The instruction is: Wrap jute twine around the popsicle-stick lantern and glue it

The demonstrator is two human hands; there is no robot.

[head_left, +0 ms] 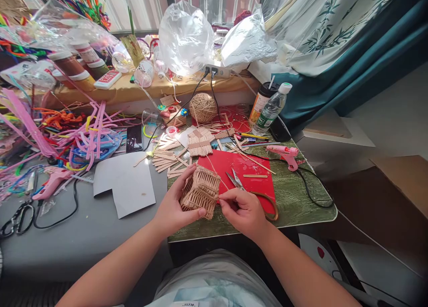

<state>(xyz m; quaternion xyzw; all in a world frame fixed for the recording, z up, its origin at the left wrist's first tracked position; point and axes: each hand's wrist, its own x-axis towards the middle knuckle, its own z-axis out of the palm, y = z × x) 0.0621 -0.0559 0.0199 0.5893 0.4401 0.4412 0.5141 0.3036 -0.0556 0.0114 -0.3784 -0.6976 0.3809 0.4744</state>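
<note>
My left hand (174, 204) grips a small woven basket of sticks and twine (200, 191) from its left side, holding it tilted above the red mat (247, 164). My right hand (242, 209) sits just right of the basket with its fingers pinched on a strand of twine (214, 169). That strand runs up the table to a ball of twine (203, 107). Scissors (236, 181) lie on the red mat right behind my right hand.
Loose wooden sticks (167, 155) lie left of the mat. A pink glue gun (284, 154) rests at the right, another (50, 182) at the left. A water bottle (271, 108), pipe cleaners (80, 128) and grey card sheets (125, 182) crowd the table.
</note>
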